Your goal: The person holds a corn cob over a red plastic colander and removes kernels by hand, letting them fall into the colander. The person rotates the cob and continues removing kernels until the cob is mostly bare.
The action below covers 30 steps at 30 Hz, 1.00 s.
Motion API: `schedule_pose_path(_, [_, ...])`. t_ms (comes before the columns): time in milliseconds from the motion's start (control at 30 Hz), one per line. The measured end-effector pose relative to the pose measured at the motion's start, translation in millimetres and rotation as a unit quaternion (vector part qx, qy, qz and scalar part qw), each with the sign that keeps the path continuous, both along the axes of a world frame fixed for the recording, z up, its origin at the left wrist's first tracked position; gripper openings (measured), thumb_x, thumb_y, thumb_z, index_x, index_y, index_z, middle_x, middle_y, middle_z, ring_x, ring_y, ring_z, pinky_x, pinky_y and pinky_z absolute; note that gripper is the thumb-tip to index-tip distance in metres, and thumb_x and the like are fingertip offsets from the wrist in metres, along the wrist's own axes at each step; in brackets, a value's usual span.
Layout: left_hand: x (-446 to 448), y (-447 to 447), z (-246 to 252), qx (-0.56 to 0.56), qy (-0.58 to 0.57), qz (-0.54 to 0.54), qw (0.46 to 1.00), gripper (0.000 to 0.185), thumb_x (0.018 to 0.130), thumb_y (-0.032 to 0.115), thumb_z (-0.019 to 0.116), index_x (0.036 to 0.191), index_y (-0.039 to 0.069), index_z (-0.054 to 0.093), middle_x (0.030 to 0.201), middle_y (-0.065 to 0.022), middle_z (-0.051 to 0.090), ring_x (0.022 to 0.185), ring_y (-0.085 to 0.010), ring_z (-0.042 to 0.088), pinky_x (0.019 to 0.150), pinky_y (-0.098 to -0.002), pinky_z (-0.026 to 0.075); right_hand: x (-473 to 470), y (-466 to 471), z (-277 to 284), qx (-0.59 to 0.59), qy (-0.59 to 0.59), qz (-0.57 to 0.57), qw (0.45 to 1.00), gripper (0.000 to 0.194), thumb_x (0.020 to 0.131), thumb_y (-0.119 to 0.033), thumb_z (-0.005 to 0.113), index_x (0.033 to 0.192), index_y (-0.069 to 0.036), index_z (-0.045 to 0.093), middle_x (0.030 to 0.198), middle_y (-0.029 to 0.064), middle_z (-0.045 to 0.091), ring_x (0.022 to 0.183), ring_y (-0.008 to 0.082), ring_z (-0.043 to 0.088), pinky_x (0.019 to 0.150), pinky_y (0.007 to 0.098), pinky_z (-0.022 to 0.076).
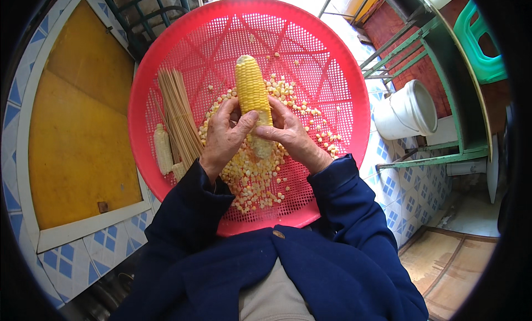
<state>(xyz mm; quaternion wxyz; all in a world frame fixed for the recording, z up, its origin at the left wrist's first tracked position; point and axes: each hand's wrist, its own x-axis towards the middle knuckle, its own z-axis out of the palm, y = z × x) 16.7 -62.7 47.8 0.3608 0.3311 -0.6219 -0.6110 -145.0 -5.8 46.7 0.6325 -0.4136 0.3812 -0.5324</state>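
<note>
Both hands grip one yellow corn cob [251,86], which points away from me above a round red plastic mesh basket [249,7]. My left hand [227,134] holds its left side, the thumb pressed on the lower part. From the right, my right hand [294,136] grips it, with the thumb lying across the cob. Kernels cover the upper part; the near end [262,148] looks pale and bare. Loose corn kernels [253,188] lie scattered on the mesh under and around my hands. Part of the cob is hidden behind my fingers.
Inside the basket at left lie a bundle of thin sticks [179,109] and a pale stripped cob [163,148]. A yellow cabinet door [83,117] stands left. To the right are a lidded white bucket [405,111], a green-framed stand [444,92] and a green plastic stool [474,50].
</note>
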Motion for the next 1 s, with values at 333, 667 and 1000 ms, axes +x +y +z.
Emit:
schedule_pose_path(333, [3.2,-3.7,2.0,0.091,-0.014,-0.038,0.995,0.03,0.093,0.01,0.044,0.119,-0.004,0.052,0.093,-0.0086,0.062,0.051,-0.0078,0.05,0.044,-0.0201,0.042,-1.5,0.8,2.4,-0.007,0.056,-0.024,0.998,0.076,0.081,-0.018,0.072,0.141,0.002,0.03,0.131,0.013,0.049,0.119,0.0197,0.05,0.1,0.0329,0.0421])
schedule_pose_path(667, [3.7,-4.6,0.7,0.187,0.063,-0.037,0.98,0.026,0.092,0.011,0.05,0.112,-0.006,0.054,0.073,-0.0049,0.058,0.05,-0.0056,0.051,0.041,-0.0165,0.039,-3.0,0.0,-0.1,0.027,0.048,-0.015,0.998,0.068,0.083,-0.024,0.071,0.136,0.002,0.037,0.12,0.011,0.055,0.109,0.0169,0.055,0.094,0.0306,0.0444])
schedule_pose_path(1000, [5.1,-4.8,3.7,0.24,0.128,-0.025,0.962,0.029,0.09,0.008,0.047,0.117,-0.001,0.051,0.08,-0.0046,0.058,0.047,-0.0067,0.05,0.037,-0.0191,0.038,0.7,-0.7,-4.0,-0.023,0.07,-0.027,0.997,0.082,0.083,-0.024,0.073,0.145,-0.002,0.024,0.129,0.0119,0.048,0.121,0.0195,0.048,0.1,0.0321,0.0417])
